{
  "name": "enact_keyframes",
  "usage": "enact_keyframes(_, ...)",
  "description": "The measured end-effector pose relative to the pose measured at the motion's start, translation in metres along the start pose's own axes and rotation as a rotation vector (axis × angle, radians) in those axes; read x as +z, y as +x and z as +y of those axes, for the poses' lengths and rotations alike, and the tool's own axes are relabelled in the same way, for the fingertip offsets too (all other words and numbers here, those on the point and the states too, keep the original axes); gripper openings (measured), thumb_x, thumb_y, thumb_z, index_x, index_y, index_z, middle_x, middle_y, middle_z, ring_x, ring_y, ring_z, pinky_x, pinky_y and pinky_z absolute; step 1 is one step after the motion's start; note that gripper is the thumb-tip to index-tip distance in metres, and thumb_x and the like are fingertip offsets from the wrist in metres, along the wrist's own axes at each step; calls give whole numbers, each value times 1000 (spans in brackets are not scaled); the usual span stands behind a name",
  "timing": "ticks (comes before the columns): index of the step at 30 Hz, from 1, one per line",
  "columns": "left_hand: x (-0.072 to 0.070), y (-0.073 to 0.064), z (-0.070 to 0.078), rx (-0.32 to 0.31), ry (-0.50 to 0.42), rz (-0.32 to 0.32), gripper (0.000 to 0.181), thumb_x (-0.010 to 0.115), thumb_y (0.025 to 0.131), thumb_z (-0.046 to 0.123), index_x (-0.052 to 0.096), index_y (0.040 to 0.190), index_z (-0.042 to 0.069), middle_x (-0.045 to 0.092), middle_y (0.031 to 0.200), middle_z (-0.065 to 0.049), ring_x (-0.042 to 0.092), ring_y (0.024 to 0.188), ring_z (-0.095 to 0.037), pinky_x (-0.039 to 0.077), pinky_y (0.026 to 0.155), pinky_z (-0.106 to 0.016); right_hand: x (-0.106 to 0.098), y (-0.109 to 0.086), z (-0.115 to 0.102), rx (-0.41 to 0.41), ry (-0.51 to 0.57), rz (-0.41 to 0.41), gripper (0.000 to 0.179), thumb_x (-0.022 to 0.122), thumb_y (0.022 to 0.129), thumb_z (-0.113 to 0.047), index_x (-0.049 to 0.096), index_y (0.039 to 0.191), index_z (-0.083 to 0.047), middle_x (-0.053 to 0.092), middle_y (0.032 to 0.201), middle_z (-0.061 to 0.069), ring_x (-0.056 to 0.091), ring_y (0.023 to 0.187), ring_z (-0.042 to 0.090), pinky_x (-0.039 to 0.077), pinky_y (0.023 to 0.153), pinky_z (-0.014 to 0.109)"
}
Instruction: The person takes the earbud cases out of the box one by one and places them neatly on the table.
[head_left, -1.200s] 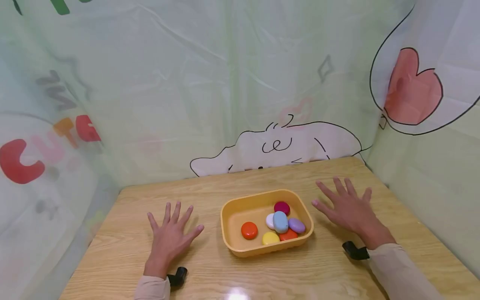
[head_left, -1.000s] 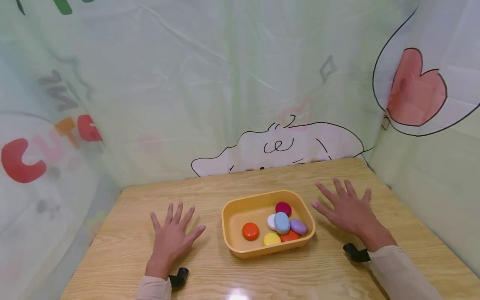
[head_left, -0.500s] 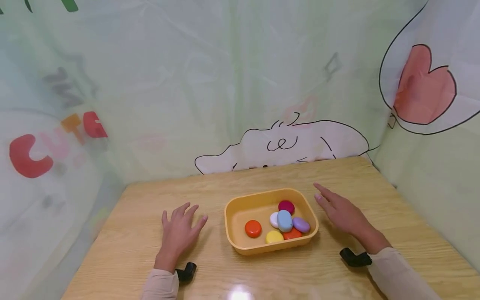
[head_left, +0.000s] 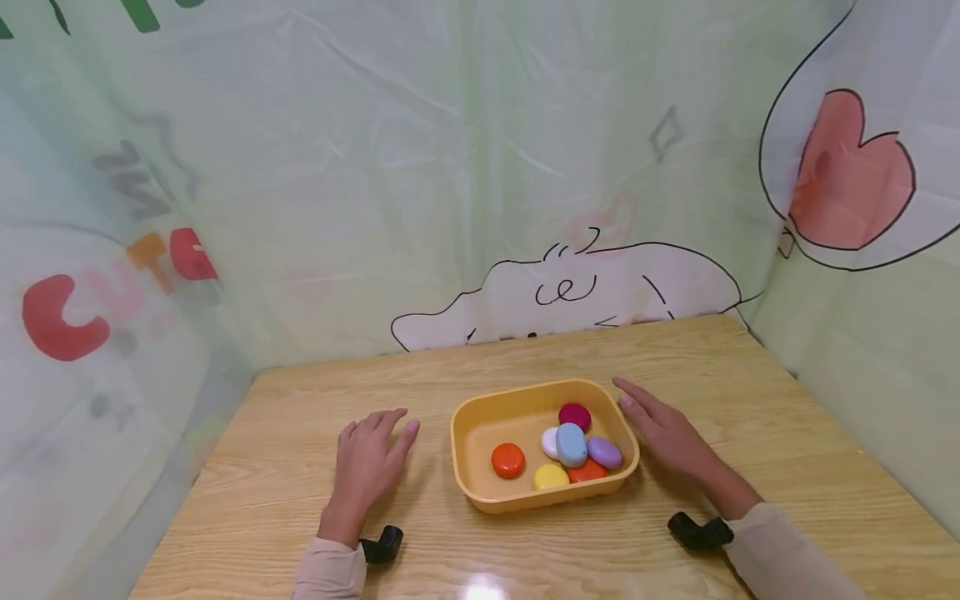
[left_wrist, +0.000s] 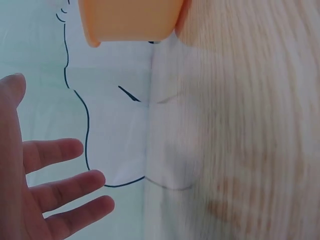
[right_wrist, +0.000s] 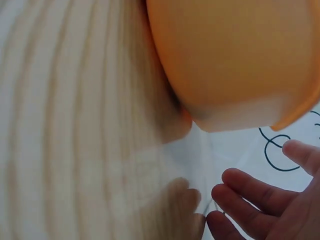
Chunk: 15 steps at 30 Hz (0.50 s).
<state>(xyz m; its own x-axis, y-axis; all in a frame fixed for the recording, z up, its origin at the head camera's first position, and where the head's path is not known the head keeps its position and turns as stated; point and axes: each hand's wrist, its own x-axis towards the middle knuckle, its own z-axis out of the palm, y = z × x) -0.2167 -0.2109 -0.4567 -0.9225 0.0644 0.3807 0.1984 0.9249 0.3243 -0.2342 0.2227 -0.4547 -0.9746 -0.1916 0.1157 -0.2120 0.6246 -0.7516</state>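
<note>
An orange-yellow plastic tub [head_left: 480, 429] stands on the wooden table in the head view. Inside lie several smooth rounded pieces: an orange-red disc [head_left: 507, 460] apart at the left, and a cluster with a blue piece [head_left: 572, 445] on top of a white one [head_left: 549, 442], beside purple [head_left: 604, 452], dark red [head_left: 574, 417], yellow [head_left: 551, 477] and red [head_left: 587, 473] ones. My right hand [head_left: 670, 435] is right at the tub's right rim, fingers extended and holding nothing. To the left of the tub, my left hand [head_left: 369, 462] hovers with loosely bent fingers and a gap to the wall.
The wooden tabletop [head_left: 300, 400] extends around the tub. Printed curtain sheets [head_left: 337, 208] close off the back and both sides. Each wrist wears a black camera mount, left [head_left: 383, 545] and right [head_left: 701, 532], low over the table.
Both hands have moved inward toward the tub, and their spread fingers have come together and relaxed. The right hand is now at the rim. The tub and pieces keep their arrangement.
</note>
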Motion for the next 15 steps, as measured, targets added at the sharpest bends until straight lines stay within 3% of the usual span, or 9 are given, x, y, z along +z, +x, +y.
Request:
enact_keyframes(9,-1,1,10,-46,-162,37,55,45,103,56,68,127,14,63,130,-9,58,122,-32,40,103,-58,9,-2,-9,-22,75,-17,60,34,109,-42,31,157,-6,30,158,24,26,144,48,24,111,65)
enact_keyframes(15,0,1,13,-122,-258,-14,56,43,102,59,67,130,16,61,133,-6,56,125,-31,42,104,-55,14,-4,-10,-25,83,-19,57,36,110,-39,34,155,-5,33,158,23,26,145,46,24,112,63)
